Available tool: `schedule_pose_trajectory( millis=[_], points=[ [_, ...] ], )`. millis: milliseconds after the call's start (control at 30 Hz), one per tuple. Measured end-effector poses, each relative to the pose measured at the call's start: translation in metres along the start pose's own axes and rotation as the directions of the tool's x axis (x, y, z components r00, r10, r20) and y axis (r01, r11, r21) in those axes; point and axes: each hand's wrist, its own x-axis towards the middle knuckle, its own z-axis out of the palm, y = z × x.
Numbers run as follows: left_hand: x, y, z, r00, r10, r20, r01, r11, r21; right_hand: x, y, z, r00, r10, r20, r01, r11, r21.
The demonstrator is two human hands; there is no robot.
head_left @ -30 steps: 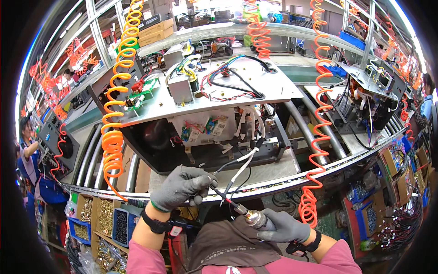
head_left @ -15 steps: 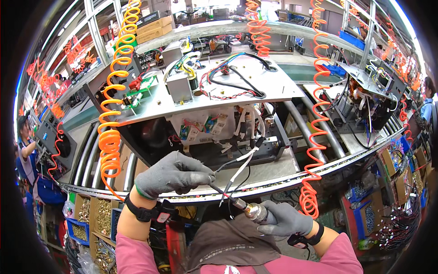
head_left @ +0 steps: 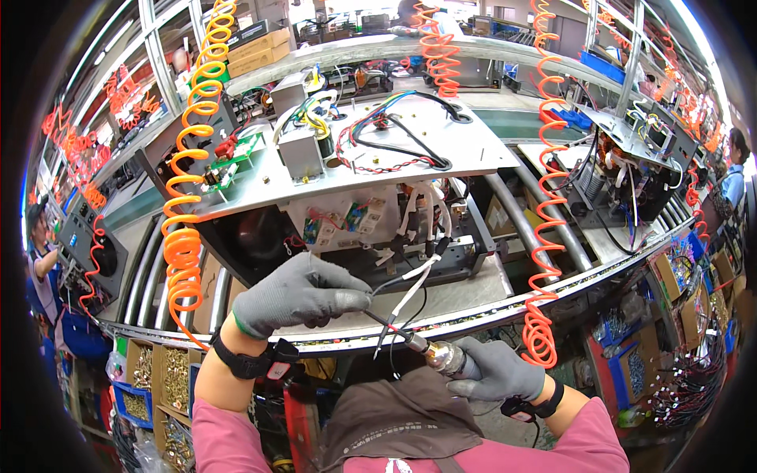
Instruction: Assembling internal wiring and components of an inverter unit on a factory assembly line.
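Note:
My left hand (head_left: 303, 298), in a grey glove, pinches a dark cable (head_left: 377, 318) between thumb and fingers. A short red part shows on the cable close to the metal nozzle of a heat gun (head_left: 448, 359). My gloved right hand (head_left: 505, 369) wraps round the gun's body, nozzle toward the cable. White-sleeved cables (head_left: 414, 293) hang beside it, coming out of an open dark chassis (head_left: 378, 256). Whether the nozzle touches the cable I cannot tell. On top of the chassis lies a metal panel (head_left: 323, 177) carrying coloured wires and a grey box-shaped part.
Orange coiled hoses (head_left: 183, 260) hang left and right of the chassis. It rests on a roller conveyor (head_left: 536, 221), with a second open unit (head_left: 639, 181) farther right. Boxes of screws (head_left: 175, 374) stand lower left, parts bins (head_left: 631, 363) lower right. Other people are at both edges.
The heat gun and my right hand have shifted slightly right. My left hand keeps its pinch on the cable. The whole view has moved a little.

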Motion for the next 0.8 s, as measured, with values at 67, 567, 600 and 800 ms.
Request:
schedule_pose_trajectory(
  millis=[67,567,600,800],
  points=[
    [0.004,0.001,-0.001,0.997,-0.073,0.015,0.073,0.995,-0.067,0.001,0.0,0.001,1.0,-0.01,-0.018,0.01,1.0,0.003],
    [0.019,-0.009,-0.005,0.985,-0.088,0.147,0.107,0.986,-0.124,0.004,0.003,0.016,0.995,0.041,-0.09,-0.041,0.999,0.004],
    [0.017,-0.016,-0.002,0.992,0.084,0.094,-0.074,0.991,-0.108,0.003,0.002,0.018,0.992,0.087,-0.087,-0.085,0.996,0.035],
    [0.065,-0.07,0.002,0.767,0.143,-0.625,-0.138,0.989,0.057,-0.006,-0.001,0.02,0.945,0.309,-0.102,-0.275,0.926,0.258]
  ],
)
